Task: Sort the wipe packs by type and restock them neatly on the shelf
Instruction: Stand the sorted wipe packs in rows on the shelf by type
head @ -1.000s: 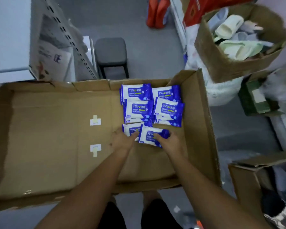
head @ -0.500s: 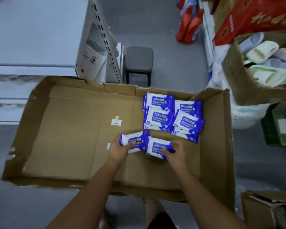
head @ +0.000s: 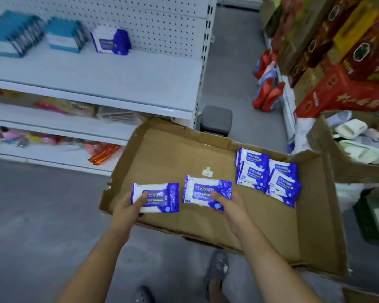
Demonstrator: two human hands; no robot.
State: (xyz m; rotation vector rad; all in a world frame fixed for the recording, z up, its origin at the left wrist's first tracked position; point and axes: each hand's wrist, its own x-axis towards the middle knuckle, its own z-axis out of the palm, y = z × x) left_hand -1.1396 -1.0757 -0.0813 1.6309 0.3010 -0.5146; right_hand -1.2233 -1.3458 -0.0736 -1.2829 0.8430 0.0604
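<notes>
Two blue-and-white wipe packs are held, one in each hand, face up above the near left part of a flat cardboard box (head: 184, 154). The left pack (head: 160, 197) sits in the left hand (head: 130, 207), thumb pressed on its printed face and the other fingers closed under it. The right pack (head: 202, 190) is in the right hand (head: 229, 206), thumb on its face near the lower right corner, fingers wrapped beneath. The two packs lie side by side, near each other but apart.

Further right in the box, against its far corner, a small heap of the same packs (head: 268, 174) lies overlapping. A bit of tape (head: 207, 171) shows on the box floor between the heap and the held packs.

Up left, the white shelf (head: 118, 84) carries one blue-and-white stack (head: 111, 41) near its pegboard back, with two teal stacks (head: 64, 36) further left; these are blurred. Lower shelves hold mixed coloured goods, too blurred to tell.

Beyond the box stands a grey stool (head: 216, 120). At right, an open carton holds pale slippers (head: 351, 129), below red boxes (head: 341, 92).
</notes>
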